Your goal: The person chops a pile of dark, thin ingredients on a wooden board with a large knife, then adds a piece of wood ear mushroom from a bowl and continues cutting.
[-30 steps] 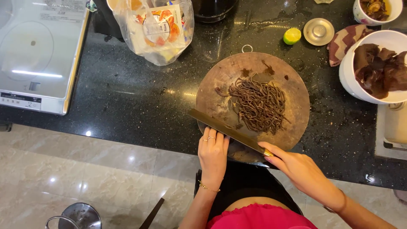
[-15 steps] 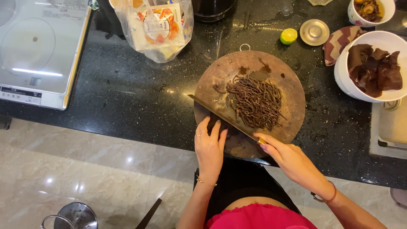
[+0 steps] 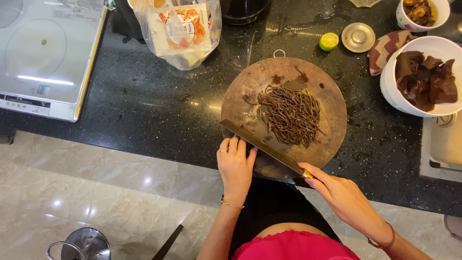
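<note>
A round wooden chopping board (image 3: 332, 96) lies on the black stone counter, with a heap of thin dark brown strips (image 3: 291, 115) in its middle. A cleaver (image 3: 255, 140) lies flat across the board's near edge, its blade against the heap. My right hand (image 3: 344, 197) grips the cleaver's handle at the board's near right. My left hand (image 3: 236, 166) rests with flat fingers on the blade's left end, rings on two fingers.
A white bowl (image 3: 390, 86) of dark mushrooms sits right of the board, a smaller bowl (image 3: 421, 12) behind it. A lime half (image 3: 329, 41), a metal lid (image 3: 358, 36), a plastic bag (image 3: 178, 29) and an induction hob (image 3: 43, 53) stand on the counter. A steel pot (image 3: 89, 243) is on the floor.
The cleaver has slid away from me along the board toward the heap, both hands moving with it. The heap has been pushed a little further back.
</note>
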